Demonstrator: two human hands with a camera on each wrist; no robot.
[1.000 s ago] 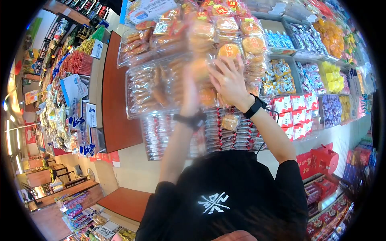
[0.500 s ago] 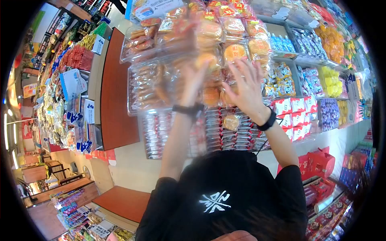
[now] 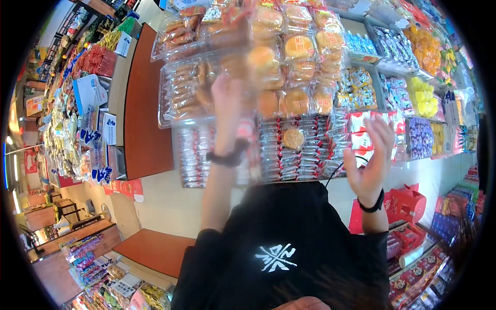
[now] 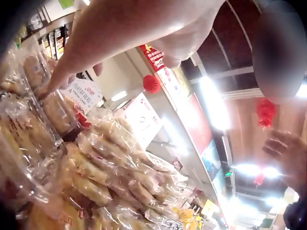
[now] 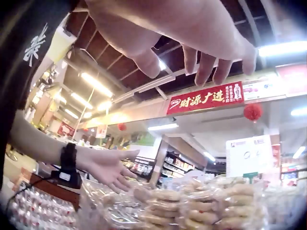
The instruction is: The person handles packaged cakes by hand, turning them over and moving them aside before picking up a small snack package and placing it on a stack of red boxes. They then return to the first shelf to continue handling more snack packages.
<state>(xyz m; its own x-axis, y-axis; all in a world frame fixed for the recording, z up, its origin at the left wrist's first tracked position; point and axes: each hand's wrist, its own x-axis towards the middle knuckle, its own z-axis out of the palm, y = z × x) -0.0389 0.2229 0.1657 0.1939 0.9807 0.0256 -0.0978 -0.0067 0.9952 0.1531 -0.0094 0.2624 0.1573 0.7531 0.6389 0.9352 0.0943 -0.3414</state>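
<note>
My left hand (image 3: 227, 95), blurred in the head view, is over the clear plastic trays of packaged pastries (image 3: 181, 93). In the left wrist view its fingers (image 4: 53, 81) reach down to the edge of a clear pack. The right wrist view shows the left hand (image 5: 108, 165) with straight fingers over the goods. Held away from the stacks, my right hand (image 3: 373, 160) has its fingers spread and nothing in it. Between the hands stand rows of round wrapped cakes (image 3: 299, 46). One round cake packet (image 3: 293, 138) lies on small red-and-silver packets (image 3: 310, 163).
Right of the cakes are bins of small sweets, with yellow packs (image 3: 426, 98) and purple packs (image 3: 424, 137). Red-and-white packets (image 3: 359, 124) lie near my right hand. A brown counter panel (image 3: 147, 119) stands left, with another snack stand (image 3: 85, 108) beyond it.
My right hand has lifted away from the round cakes and moved right and toward my body. The left hand has shifted left from the cakes to over the trays.
</note>
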